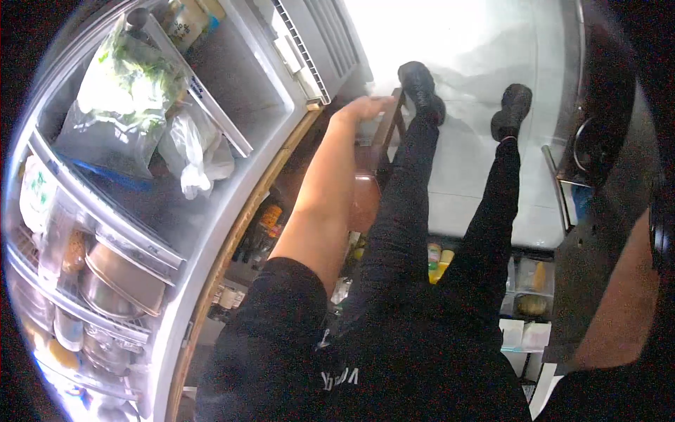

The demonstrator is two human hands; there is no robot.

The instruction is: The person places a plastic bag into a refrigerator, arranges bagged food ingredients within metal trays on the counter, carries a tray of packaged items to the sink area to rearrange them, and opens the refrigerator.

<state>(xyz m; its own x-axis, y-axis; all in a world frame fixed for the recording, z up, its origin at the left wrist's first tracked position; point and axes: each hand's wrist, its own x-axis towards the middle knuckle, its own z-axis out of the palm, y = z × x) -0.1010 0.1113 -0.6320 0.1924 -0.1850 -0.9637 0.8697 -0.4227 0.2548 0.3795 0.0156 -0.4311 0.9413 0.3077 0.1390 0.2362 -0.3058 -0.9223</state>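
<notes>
My left arm reaches forward past my leg, and my left hand (369,107) is at the far end of a brown wooden frame (384,133). Its fingers curl over the end of the wood and are partly washed out by light. A reddish-brown flat surface (365,200) lies below the frame, half covered by my forearm. Of my right side only the forearm (619,295) shows at the right edge; the hand is outside the picture.
An open fridge (260,169) stands at left, holding a clear bag of leafy greens (126,84), a white plastic bag (197,151) and a metal pot (112,288). My shoes (512,111) are on pale floor tiles (471,176). Small packages (526,336) sit on shelving behind my legs.
</notes>
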